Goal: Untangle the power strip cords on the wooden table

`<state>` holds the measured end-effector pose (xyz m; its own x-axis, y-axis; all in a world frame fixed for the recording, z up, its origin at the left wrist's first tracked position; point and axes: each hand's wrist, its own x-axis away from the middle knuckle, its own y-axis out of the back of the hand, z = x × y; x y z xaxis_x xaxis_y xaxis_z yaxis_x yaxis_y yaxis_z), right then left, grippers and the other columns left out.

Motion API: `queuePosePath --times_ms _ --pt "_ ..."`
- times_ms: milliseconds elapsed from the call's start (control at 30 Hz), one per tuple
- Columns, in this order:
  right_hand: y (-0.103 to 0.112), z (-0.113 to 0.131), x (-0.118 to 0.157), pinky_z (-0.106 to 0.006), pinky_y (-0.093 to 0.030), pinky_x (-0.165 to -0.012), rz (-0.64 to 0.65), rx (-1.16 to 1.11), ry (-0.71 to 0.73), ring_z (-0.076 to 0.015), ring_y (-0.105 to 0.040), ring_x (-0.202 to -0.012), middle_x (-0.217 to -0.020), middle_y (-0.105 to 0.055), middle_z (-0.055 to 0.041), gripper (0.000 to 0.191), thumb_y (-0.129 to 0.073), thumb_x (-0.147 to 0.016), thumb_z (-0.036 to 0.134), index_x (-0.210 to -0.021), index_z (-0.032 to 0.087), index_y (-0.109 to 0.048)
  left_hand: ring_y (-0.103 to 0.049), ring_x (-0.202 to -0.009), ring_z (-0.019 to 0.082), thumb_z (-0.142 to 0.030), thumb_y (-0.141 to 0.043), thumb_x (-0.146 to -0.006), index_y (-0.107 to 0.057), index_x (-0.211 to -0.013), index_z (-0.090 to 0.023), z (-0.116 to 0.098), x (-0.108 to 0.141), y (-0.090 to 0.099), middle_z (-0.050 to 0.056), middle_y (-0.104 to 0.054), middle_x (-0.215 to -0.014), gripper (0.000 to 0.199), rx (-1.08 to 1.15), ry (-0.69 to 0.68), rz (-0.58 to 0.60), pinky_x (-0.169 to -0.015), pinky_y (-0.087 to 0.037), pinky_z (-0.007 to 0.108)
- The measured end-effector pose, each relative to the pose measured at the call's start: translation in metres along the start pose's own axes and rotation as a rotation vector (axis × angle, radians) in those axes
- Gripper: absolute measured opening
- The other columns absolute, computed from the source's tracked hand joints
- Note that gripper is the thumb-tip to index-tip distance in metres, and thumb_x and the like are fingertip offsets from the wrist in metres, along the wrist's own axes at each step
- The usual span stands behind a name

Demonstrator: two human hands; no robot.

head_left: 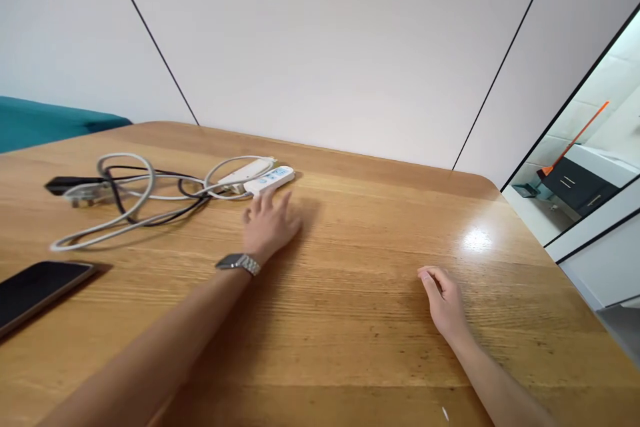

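My left hand [269,223], with a watch [239,263] on its wrist, is over the wooden table [340,267] with its fingers apart and nothing held. Just beyond its fingertips lies a white remote-like device [270,180] with light blue markings. A white power strip [247,172] is beside that, partly under a loop of cable. Tangled white and black cables [145,197] spread to the left, ending near a plug [86,195]. My right hand [445,300] rests at the table's right, thumb and curled fingers close together; whether anything small is between them is hidden.
A dark phone [40,290] lies at the left edge of view. Behind the table stands a white panelled wall [330,47], with a teal seat [50,121] at far left. A doorway at right shows an orange broom [575,140] and a dark cabinet [575,181].
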<state>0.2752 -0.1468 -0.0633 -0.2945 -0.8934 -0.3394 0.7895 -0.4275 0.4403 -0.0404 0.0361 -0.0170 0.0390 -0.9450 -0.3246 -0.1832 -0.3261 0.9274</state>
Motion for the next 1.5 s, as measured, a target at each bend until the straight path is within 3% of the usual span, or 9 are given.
queuePosePath --times_ms 67,133,200,267,400,600,833,1500 --pt "0.0 0.0 -0.001 -0.032 -0.045 -0.077 -0.026 -0.004 -0.005 -0.0217 -0.059 -0.082 -0.083 -0.068 -0.0061 0.033 -0.048 -0.088 0.046 -0.077 0.02 -0.065 -0.045 -0.122 0.034 -0.041 -0.053 -0.079 -0.049 -0.127 -0.015 -0.017 0.024 -0.001 0.018 -0.047 -0.135 0.055 0.121 -0.021 0.133 -0.096 -0.04 0.044" --pt "0.002 -0.001 -0.005 -0.029 -0.043 -0.068 -0.061 -0.01 -0.019 -0.0194 -0.056 -0.072 -0.073 -0.064 -0.0037 0.034 -0.049 -0.086 0.047 -0.071 0.019 -0.062 -0.06 -0.098 0.026 -0.045 -0.05 -0.08 -0.058 -0.105 -0.016 -0.031 0.049 0.001 0.012 -0.064 -0.106 0.039 0.27 -0.036 0.287 -0.08 -0.047 0.033" --pt "0.005 -0.004 -0.012 -0.026 -0.038 -0.059 -0.093 -0.018 -0.041 -0.0162 -0.049 -0.061 -0.061 -0.055 0.0 0.037 -0.049 -0.085 0.048 -0.063 0.019 -0.057 -0.061 -0.076 0.02 -0.047 -0.044 -0.082 -0.059 -0.083 -0.019 -0.041 0.071 0.005 0.005 -0.065 -0.079 0.032 0.348 -0.056 0.403 -0.065 -0.044 0.027" --pt "0.009 -0.008 -0.019 -0.025 -0.033 -0.054 -0.093 -0.025 -0.052 -0.0134 -0.042 -0.054 -0.052 -0.045 0.0034 0.04 -0.048 -0.083 0.049 -0.056 0.02 -0.05 -0.058 -0.067 0.019 -0.048 -0.042 -0.083 -0.055 -0.07 -0.02 -0.05 0.085 0.01 0.003 -0.063 -0.068 0.034 0.292 -0.06 0.439 -0.057 -0.037 0.026" --pt "0.016 -0.016 -0.027 -0.024 -0.024 -0.049 0.024 -0.003 -0.013 -0.0099 -0.03 -0.047 -0.047 -0.029 0.0063 0.045 -0.049 -0.082 0.048 -0.048 0.021 -0.037 -0.058 -0.065 0.022 -0.051 -0.042 -0.083 -0.053 -0.062 -0.02 -0.065 0.091 0.017 0.005 -0.063 -0.067 0.039 0.103 -0.079 0.453 -0.054 -0.03 0.028" --pt "0.02 -0.022 -0.026 -0.024 -0.016 -0.047 0.116 0.021 0.034 -0.008 -0.019 -0.047 -0.05 -0.017 0.0065 0.049 -0.049 -0.08 0.046 -0.051 0.023 -0.018 -0.061 -0.069 0.024 -0.051 -0.038 -0.084 -0.056 -0.06 -0.019 -0.072 0.085 0.014 0.008 -0.064 -0.067 0.044 0.055 -0.13 0.418 -0.055 -0.032 0.028" --pt "0.016 -0.027 -0.03 -0.024 -0.017 -0.047 0.08 0.023 0.011 -0.008 -0.02 -0.047 -0.049 -0.017 0.0066 0.048 -0.05 -0.078 0.047 -0.05 0.023 -0.019 -0.062 -0.07 0.024 -0.051 -0.036 -0.085 -0.06 -0.064 -0.02 -0.068 0.089 0.01 0.009 -0.066 -0.071 0.045 0.063 -0.159 0.404 -0.058 -0.036 0.029" --pt "0.012 -0.023 -0.029 -0.025 -0.022 -0.049 0.084 0.091 0.006 -0.0092 -0.028 -0.047 -0.047 -0.026 0.0059 0.046 -0.05 -0.08 0.046 -0.047 0.021 -0.031 -0.061 -0.069 0.023 -0.047 -0.037 -0.086 -0.057 -0.065 -0.02 -0.063 0.086 0.013 0.008 -0.065 -0.07 0.04 0.04 -0.228 0.42 -0.056 -0.032 0.029"
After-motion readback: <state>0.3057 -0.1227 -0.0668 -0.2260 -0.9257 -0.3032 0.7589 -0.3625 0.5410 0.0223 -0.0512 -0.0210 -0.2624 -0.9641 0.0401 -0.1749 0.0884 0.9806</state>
